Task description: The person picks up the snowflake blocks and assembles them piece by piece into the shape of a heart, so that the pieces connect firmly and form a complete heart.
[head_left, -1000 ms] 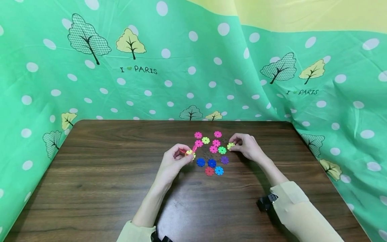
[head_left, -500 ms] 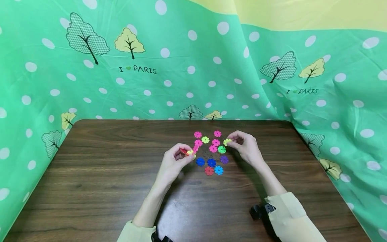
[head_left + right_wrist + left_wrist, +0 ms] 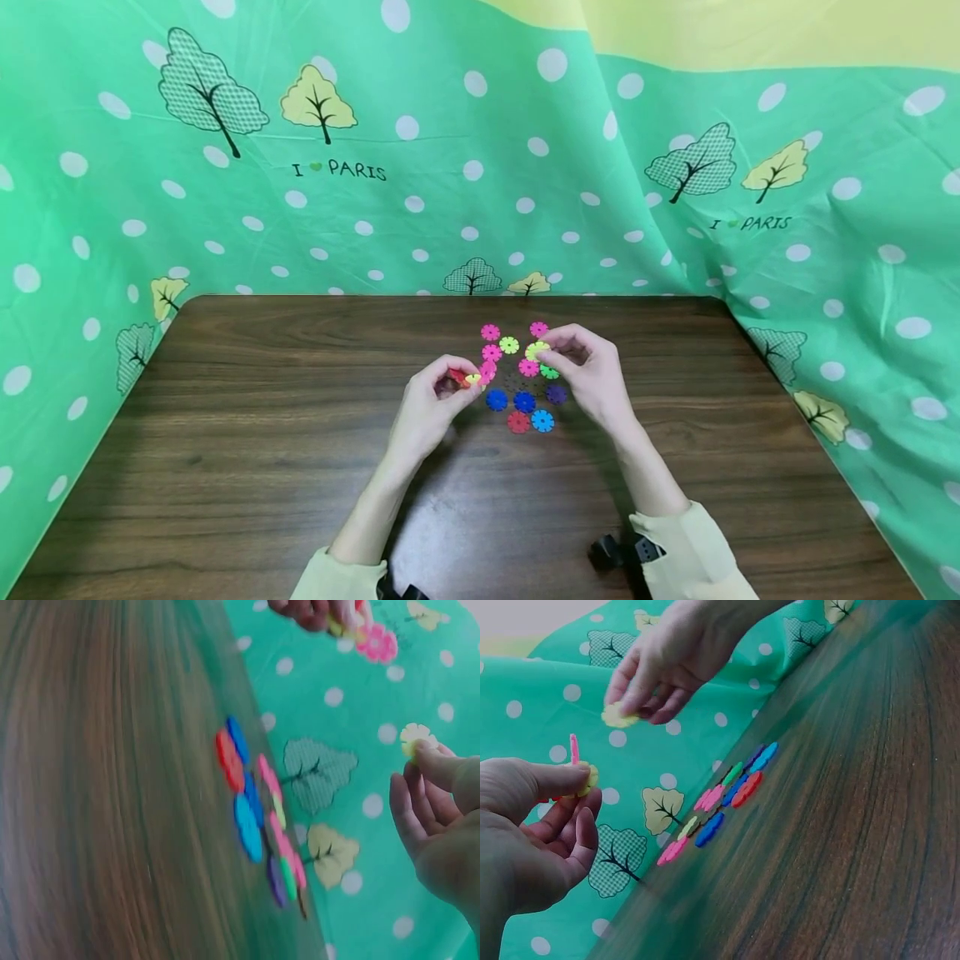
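Observation:
My left hand [image 3: 431,408] pinches a small cluster of joined notched plastic discs between thumb and fingers. Its pink disc [image 3: 379,643] stands at an angle to a yellow disc [image 3: 592,778], and a bit of red shows behind the fingers. Between its thumb and fingertips, my right hand [image 3: 596,375] holds a single yellow notched disc [image 3: 415,737]. Both hands are raised above the table, a short gap apart. In the head view, the right hand partly covers a green disc [image 3: 550,372] lying below it.
Loose discs lie flat on the dark wooden table [image 3: 262,467]: pink [image 3: 491,332], yellow [image 3: 509,345], blue [image 3: 497,400], purple [image 3: 556,394], red [image 3: 518,422] and light blue [image 3: 543,421]. Brown ones [image 3: 517,383] blend into the wood. A green dotted curtain [image 3: 450,208] hangs behind.
My right hand has lifted the yellow disc from the right side of the pile and carried it left toward the left hand. The left hand stays nearly in place with its cluster.

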`<state>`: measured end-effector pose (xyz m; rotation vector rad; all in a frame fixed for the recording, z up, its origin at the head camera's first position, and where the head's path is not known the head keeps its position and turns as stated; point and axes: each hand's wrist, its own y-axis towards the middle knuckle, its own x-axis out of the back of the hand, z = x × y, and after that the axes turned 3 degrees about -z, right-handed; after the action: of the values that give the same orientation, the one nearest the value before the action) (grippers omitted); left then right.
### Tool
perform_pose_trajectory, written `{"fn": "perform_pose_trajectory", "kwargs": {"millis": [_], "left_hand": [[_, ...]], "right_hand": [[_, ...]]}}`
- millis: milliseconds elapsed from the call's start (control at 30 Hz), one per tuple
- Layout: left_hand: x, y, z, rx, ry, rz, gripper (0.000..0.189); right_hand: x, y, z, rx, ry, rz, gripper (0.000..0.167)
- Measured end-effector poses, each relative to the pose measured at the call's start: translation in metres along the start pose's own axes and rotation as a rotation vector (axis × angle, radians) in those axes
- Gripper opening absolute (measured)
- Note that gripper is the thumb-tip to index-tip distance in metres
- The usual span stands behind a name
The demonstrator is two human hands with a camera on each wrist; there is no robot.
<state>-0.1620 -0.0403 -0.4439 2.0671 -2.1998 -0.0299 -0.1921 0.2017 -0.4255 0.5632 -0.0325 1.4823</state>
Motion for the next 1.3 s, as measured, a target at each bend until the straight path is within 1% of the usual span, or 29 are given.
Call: {"fn": "perform_pose_trajectory", "kwargs": {"millis": [200,267,367,633,733,900,1133,1200,1300], "left_hand": [[0.0,0.0,0.0,-0.043,0.063,0.001,0.017],[0.0,0.0,0.0,-0.052,0.078,0.004,0.017],[-0.001,0.0,0.0,-0.064,0.093,0.011,0.016],[-0.003,-0.001,0.001,-0.091,0.126,0.037,0.015],[-0.003,-0.001,0.001,-0.09,0.124,0.043,0.016],[-0.003,-0.001,0.001,-0.067,0.128,0.045,0.016],[-0.003,-0.001,0.001,-0.06,0.143,0.045,0.017],[-0.003,0.0,0.001,-0.054,0.126,0.046,0.019],[-0.003,0.0,0.001,-0.026,0.067,0.042,0.024]], "right_hand": [[-0.015,-0.007,0.014,-0.03,0.139,0.008,0.015],[-0.019,-0.009,0.017,-0.041,0.166,0.014,0.015],[-0.022,-0.011,0.018,-0.052,0.178,0.025,0.015],[-0.026,-0.015,0.017,-0.061,0.159,0.029,0.016],[-0.027,-0.016,0.017,-0.071,0.164,0.023,0.016],[-0.029,-0.017,0.017,-0.075,0.189,0.01,0.017],[-0.031,-0.017,0.015,-0.07,0.186,0.031,0.016],[-0.031,-0.017,0.015,-0.071,0.188,0.029,0.016],[-0.032,-0.017,0.015,-0.075,0.199,0.021,0.016]]}}
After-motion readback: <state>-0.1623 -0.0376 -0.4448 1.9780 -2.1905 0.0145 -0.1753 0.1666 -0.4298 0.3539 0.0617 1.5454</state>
